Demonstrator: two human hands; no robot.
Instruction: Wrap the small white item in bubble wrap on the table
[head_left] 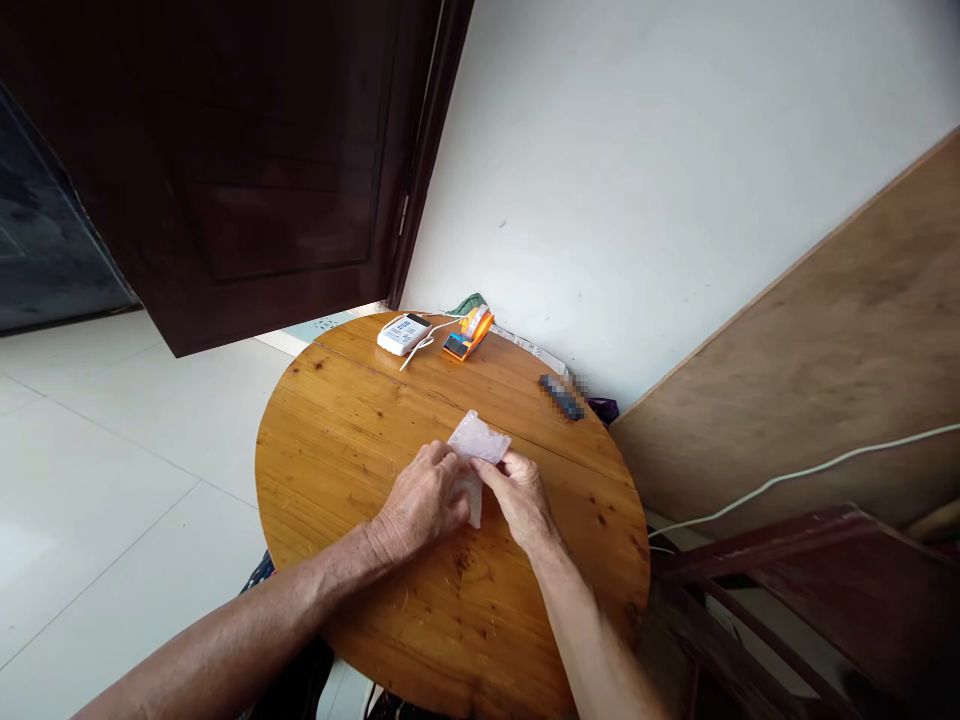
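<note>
Both hands (472, 495) pinch plastic bag (478, 440) (crumpled, translucent)

Home room, round wooden table (360, 440), dark door (247, 160), tiled floor (97, 470)

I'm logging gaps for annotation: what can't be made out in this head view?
Head view: the translucent piece has its lower part covered by the left hand and right hand; its material is unclear.
Head view: the dark bar is blurred out at its far end.
Head view: the white device has a label too small to read.
Head view: the green thing sits mostly behind the orange item.
</note>
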